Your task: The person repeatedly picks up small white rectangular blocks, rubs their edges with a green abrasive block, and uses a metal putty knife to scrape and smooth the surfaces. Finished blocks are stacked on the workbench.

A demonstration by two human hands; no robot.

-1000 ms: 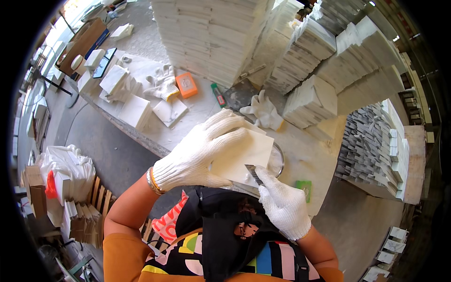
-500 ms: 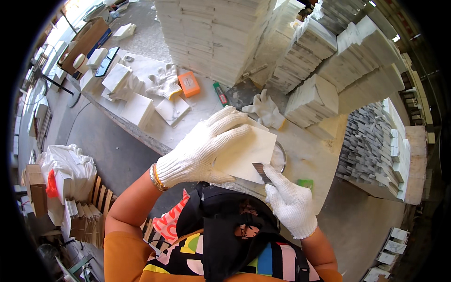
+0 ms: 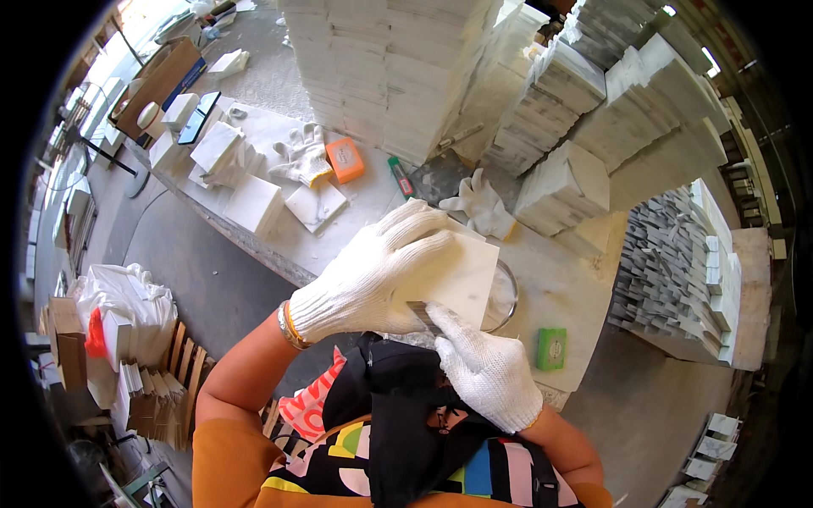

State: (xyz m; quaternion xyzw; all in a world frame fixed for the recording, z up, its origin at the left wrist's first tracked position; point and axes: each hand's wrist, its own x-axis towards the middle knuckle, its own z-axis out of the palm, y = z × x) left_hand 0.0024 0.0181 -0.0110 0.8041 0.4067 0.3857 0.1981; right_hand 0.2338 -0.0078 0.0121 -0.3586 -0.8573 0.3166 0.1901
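My left hand [image 3: 373,271], in a white knitted glove, grips a square white stone tile [image 3: 470,275] by its left side and holds it above the table. Also gloved, my right hand [image 3: 491,372] pinches a small flat dark blade [image 3: 420,313] between thumb and fingers. The blade lies at the tile's near edge, close to my left fingers. Partly hidden beneath the tile is a round metal-rimmed dish [image 3: 513,296]. To its right, a green box [image 3: 551,348] rests on the table [image 3: 559,279].
Spare white gloves [image 3: 479,206], an orange box [image 3: 345,160], a green-and-red stick-shaped item [image 3: 400,177] and loose white tiles [image 3: 253,203] lie beyond my hands. Tall tile stacks [image 3: 381,76] rise behind. A phone [image 3: 198,118] leans at the far left.
My right hand has moved left with the blade along the tile's near edge, toward my left hand. The green box now shows fully. The left hand keeps its grip on the tile.
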